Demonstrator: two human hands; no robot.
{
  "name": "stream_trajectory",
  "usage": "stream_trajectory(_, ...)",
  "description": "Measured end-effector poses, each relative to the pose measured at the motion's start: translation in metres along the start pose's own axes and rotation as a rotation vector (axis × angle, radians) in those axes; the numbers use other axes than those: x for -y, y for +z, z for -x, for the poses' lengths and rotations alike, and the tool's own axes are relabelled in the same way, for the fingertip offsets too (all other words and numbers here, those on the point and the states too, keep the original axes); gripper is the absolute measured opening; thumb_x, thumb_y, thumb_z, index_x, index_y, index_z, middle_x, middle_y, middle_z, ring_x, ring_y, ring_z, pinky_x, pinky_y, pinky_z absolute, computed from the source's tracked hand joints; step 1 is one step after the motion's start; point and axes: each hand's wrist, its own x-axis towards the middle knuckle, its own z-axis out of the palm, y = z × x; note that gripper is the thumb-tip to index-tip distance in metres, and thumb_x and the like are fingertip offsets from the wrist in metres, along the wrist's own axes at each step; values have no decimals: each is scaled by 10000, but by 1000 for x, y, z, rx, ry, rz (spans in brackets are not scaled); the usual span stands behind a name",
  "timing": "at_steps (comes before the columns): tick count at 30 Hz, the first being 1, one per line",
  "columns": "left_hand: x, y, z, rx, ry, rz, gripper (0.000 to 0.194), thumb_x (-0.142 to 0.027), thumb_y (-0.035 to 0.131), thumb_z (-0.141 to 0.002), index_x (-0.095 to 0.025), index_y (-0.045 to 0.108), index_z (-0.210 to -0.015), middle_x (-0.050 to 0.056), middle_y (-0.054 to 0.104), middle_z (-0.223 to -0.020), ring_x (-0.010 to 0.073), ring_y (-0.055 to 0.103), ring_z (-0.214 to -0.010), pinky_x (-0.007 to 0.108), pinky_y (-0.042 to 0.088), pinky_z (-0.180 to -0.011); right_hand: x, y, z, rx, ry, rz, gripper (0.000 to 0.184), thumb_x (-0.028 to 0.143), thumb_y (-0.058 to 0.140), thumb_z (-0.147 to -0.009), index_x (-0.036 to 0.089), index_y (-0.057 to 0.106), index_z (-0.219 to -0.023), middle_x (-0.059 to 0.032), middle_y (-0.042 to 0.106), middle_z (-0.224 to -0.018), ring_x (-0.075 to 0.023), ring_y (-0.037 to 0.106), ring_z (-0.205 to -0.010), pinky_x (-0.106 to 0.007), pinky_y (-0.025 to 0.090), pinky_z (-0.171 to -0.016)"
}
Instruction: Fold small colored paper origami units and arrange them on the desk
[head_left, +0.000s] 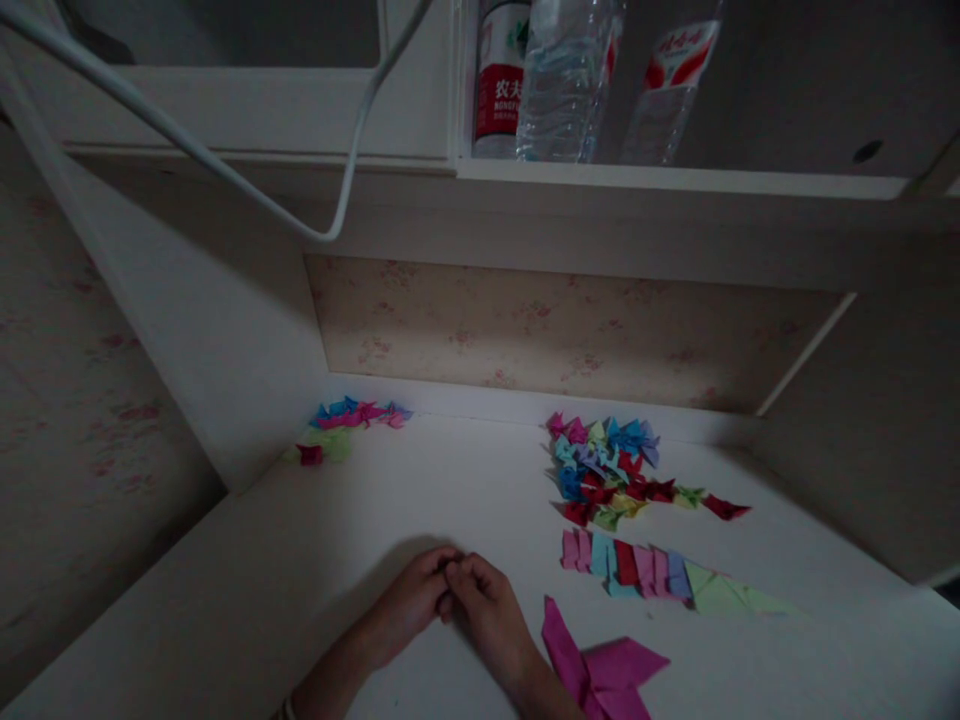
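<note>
My left hand [417, 597] and my right hand [484, 598] meet over the white desk [450, 480], fingers curled and pressed together. Whatever sits between the fingertips, if anything, is hidden. Just right of my right forearm lies a large magenta folded-paper shape [600, 672] with pointed arms. Beyond it is a row of folded paper pieces [626, 568] in pink, turquoise, red and lilac, ending in light green triangles [727, 592]. Behind that row a heap of small colourful origami pieces [607, 470] spreads out.
More small origami pieces [352, 415] lie at the desk's back left corner. Overhead, a shelf [675, 180] holds plastic bottles [562, 90]. A white cable or bar [225, 170] hangs across the upper left. Side panels [217, 300] close in the desk.
</note>
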Motion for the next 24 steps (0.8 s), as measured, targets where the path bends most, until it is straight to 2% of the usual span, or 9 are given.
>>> stream_trajectory(8, 1, -2, 2, 5, 13, -24, 209, -335, 649, -718, -142, 587, -772, -53, 455, -580, 70, 357, -500, 218, 253, -491, 6, 1, 2, -2, -10, 24, 415, 524, 529, -866, 161, 626, -690, -4, 616, -592, -145, 558, -600, -242, 413, -621)
stream_trajectory(10, -3, -5, 2, 23, 12, -50, 208, -325, 656, -708, -138, 603, -782, -45, 474, -599, 71, 367, -501, 218, 260, -492, 10, 1, 4, 7, -45, 54, 422, 508, 510, -880, 164, 635, -669, -11, 631, -624, -154, 565, -645, -249, 414, -665)
stream_trajectory(12, -9, -14, -1, -14, 22, -144, 236, -369, 634, -728, -141, 619, -786, -41, 487, -592, 77, 377, -484, 219, 265, -483, 11, 0, 5, -9, -63, 98, 416, 501, 507, -880, 173, 639, -661, 0, 614, -631, -149, 540, -640, -244, 395, -645)
stream_trajectory(14, -20, -28, -8, -118, 75, -377, 279, -421, 580, -765, -149, 638, -778, -31, 513, -578, 93, 406, -464, 225, 290, -478, 8, -1, 5, -46, -36, 142, 401, 508, 532, -856, 179, 620, -646, 26, 541, -575, -130, 460, -564, -233, 339, -554)
stream_trajectory(16, -36, -49, -22, -233, 195, -758, 277, -400, 543, -788, -153, 668, -763, 10, 586, -625, 133, 498, -517, 243, 370, -532, 3, -2, 5, -73, -2, 172, 396, 519, 557, -830, 182, 582, -624, 48, 441, -524, -113, 362, -507, -232, 264, -494)
stream_trajectory(17, -45, -61, -30, -267, 288, -986, 254, -365, 532, -795, -163, 685, -776, 41, 636, -725, 163, 568, -630, 254, 421, -624, 1, -2, 4, -77, 4, 182, 403, 523, 556, -826, 183, 560, -610, 52, 405, -517, -110, 332, -500, -234, 240, -485)
stream_trajectory(19, -67, -88, -48, -331, 330, -1134, 215, -289, 533, -783, -153, 698, -805, 97, 661, -879, 222, 598, -874, 285, 429, -820, -2, -2, 2, -72, 4, 204, 417, 530, 543, -829, 185, 531, -595, 51, 368, -523, -108, 311, -503, -235, 219, -478)
stream_trajectory(21, -89, -113, -67, -398, 314, -1248, 225, -230, 513, -773, -138, 696, -867, 131, 654, -988, 251, 570, -997, 323, 382, -943, -3, -1, 1, -65, 9, 225, 417, 533, 534, -832, 184, 526, -604, 49, 357, -533, -107, 305, -507, -234, 208, -470)
stream_trajectory(24, -116, -145, -91, -492, 234, -1404, 283, -179, 493, -753, -107, 680, -954, 172, 644, -1072, 293, 508, -1130, 390, 308, -1031, -2, 0, 1, -61, 14, 237, 408, 517, 520, -842, 177, 525, -617, 48, 356, -543, -102, 306, -514, -229, 215, -465)
